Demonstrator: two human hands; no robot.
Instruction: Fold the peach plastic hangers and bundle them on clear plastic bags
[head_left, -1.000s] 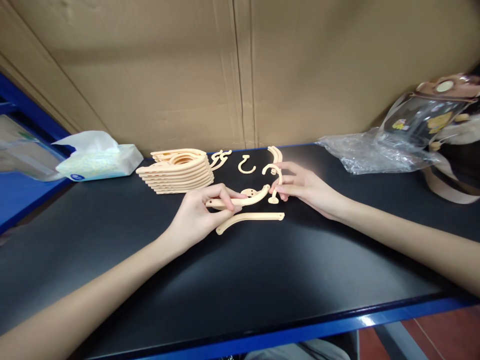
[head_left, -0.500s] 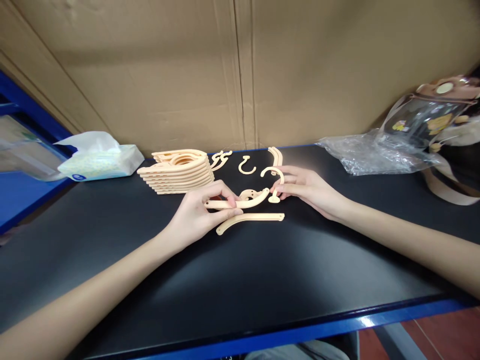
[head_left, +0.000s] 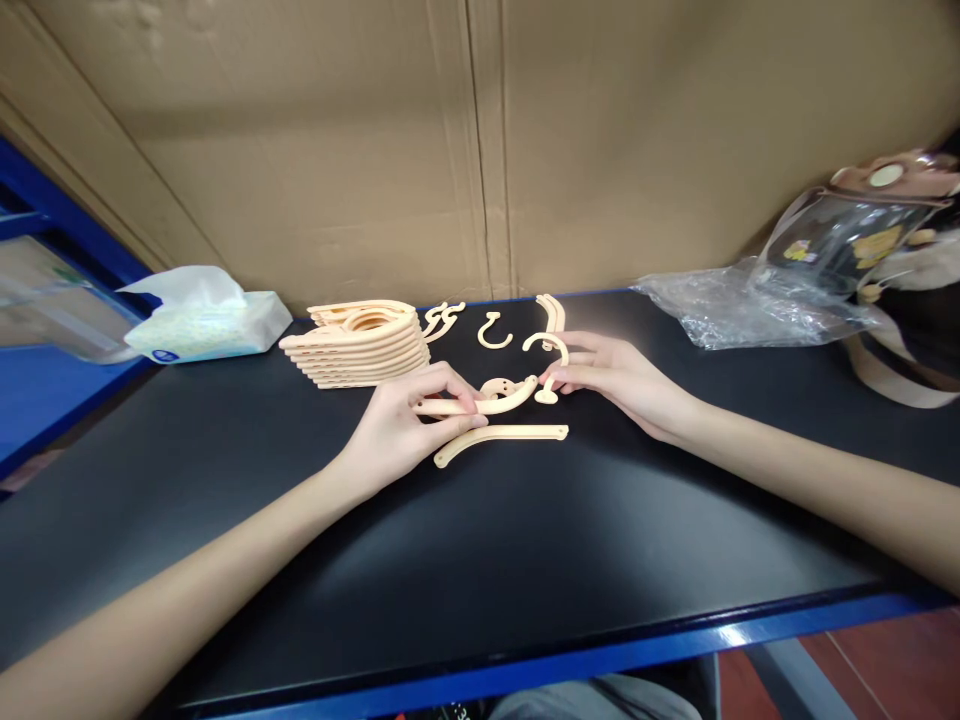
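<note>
My left hand (head_left: pixel 420 420) is closed, pinching a curved cream plastic hanger arm (head_left: pixel 502 404) between thumb and fingers. Between the fingers of my right hand (head_left: pixel 600 375) is a cream hanger hook (head_left: pixel 562 350), its curve upward and its flat foot downward, close to the arm's right end. Behind the held arm shows a rounded cream piece with small holes (head_left: pixel 499 386), partly hidden. Just in front, a second hanger arm (head_left: pixel 510 434) lies on the black table.
A stack of cream folded hangers (head_left: pixel 356 345) stands left of centre. Farther back lie loose hooks (head_left: pixel 495 330) and curved arms (head_left: pixel 553 312). A tissue box (head_left: pixel 214 325) is at left; a plastic bag (head_left: pixel 750 305) and clear bottle (head_left: pixel 847 235) are at right. Cardboard (head_left: pixel 337 150) rises behind.
The hook in my right hand has tilted slightly, its foot shifting a little left and up. My left hand keeps its hold on the arm. The view has shifted slightly.
</note>
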